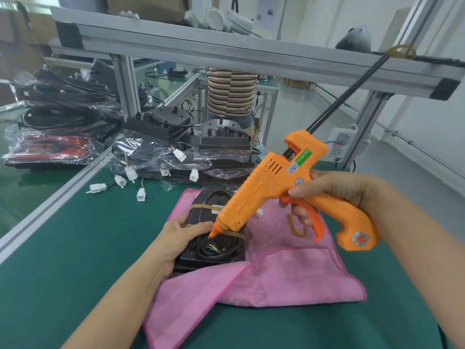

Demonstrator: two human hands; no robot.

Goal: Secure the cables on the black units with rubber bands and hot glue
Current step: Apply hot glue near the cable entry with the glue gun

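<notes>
A black unit (201, 258) lies on a pink cloth (276, 278) in the middle of the green table. Two tan rubber bands (201, 206) cross it, and a black cable with coloured wires (214, 249) loops on its near end. My left hand (176, 238) grips the unit's left edge, thumb on top. My right hand (334, 195) holds an orange hot glue gun (284, 190) by the handle, fingers on the trigger. The gun's nozzle (214, 231) touches the unit just above the cable loop. A loose rubber band (298, 226) lies on the cloth under the gun.
Behind the cloth stand stacked black units in clear bags (181, 149) with white connectors (130, 173) trailing onto the table. More bagged parts (57, 127) lie at the far left beyond an aluminium rail (63, 187). A person in a striped shirt (230, 91) stands behind the frame.
</notes>
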